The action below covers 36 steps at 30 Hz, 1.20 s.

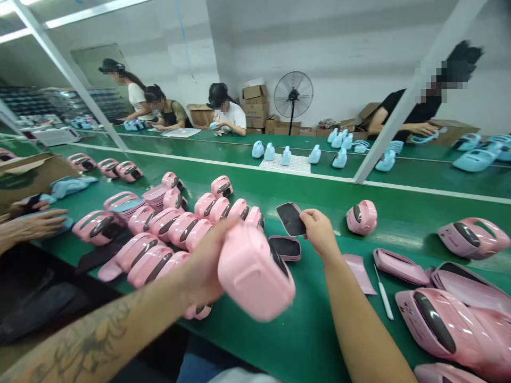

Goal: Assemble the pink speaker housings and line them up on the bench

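My left hand (207, 260) is closed around a pink plastic case (255, 274), held above the green belt (319, 319) with its pale underside toward me. My right hand (319, 231) pinches a flat dark oval panel with a pink rim (291, 219) just beyond the case. Another dark, pink-rimmed oval panel (285, 248) lies on the belt under it. A cluster of several pink cases (167, 229) with dark inserts lies to the left of my hands.
More pink cases (451, 319) and lids lie at the right, one alone (361, 217) further back. A white tool (384, 295) and a pink slip (359, 272) lie near my right arm. A co-worker's hand (35, 223) rests at left. Blue cases (287, 154) and seated people are beyond.
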{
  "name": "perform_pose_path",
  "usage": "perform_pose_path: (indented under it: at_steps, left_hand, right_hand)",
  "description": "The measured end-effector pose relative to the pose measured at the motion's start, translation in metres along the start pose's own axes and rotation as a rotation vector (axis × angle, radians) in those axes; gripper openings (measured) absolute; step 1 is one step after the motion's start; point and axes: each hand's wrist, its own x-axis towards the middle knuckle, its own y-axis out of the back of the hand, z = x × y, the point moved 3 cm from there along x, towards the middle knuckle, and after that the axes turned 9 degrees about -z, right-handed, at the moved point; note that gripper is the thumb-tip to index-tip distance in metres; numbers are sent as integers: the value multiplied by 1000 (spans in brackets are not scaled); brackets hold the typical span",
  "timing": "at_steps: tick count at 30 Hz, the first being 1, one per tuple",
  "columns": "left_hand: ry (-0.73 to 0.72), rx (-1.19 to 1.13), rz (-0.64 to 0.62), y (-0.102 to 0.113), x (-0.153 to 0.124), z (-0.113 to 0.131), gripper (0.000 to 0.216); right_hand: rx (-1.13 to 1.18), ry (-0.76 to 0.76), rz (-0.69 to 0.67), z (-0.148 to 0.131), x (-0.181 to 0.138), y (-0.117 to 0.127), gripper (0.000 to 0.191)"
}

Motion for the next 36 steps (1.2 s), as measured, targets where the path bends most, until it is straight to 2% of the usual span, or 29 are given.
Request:
perform_pose_path:
  at_steps: [2, 4, 6, 9, 13, 15, 18, 21, 24, 30, 33, 36]
  left_hand:
    - [215, -217, 30, 2, -24, -56, 53]
    - [330, -374, 38, 9, -34, -99, 58]
    - [335, -473, 70, 22, -35, -125, 56]
    - [326, -485, 73, 45, -33, -145, 51]
    - [350, -493, -50, 62, -32, -160, 49]
    - [388, -498, -99, 64, -32, -167, 58]
    - [443, -415, -182, 62, -30, -174, 83]
    - [459, -287, -197, 61, -27, -173, 99]
    - [502, -193, -178, 62, -25, -172, 106]
    - [454, -87, -71, 69, -17, -170, 83]
    - [453, -86, -63, 69, -14, -169, 85]
    - [423, -108, -159, 66, -14, -167, 92]
  right_hand:
    - [62, 0, 4, -3, -13, -4, 36]
    - [94, -12, -18, -2, -34, -8, 42]
    - [85, -37, -52, 1, -61, -10, 48]
    - [23, -76, -68, 9, -110, -12, 55]
    - [-94, -76, 31, 25, -175, -17, 53]
    - [-197, -30, 62, 35, -203, -22, 47]
    - [-369, 234, -26, 40, -236, -34, 38]
    - [-455, 566, -211, 32, -259, -44, 44]
    - [-475, 696, -360, 24, -267, -43, 56]
    - [-491, 601, -501, 35, -254, -26, 101]
    - [-441, 646, -514, 41, -247, -28, 103]
    - [-321, 670, -541, 43, -241, -33, 99]
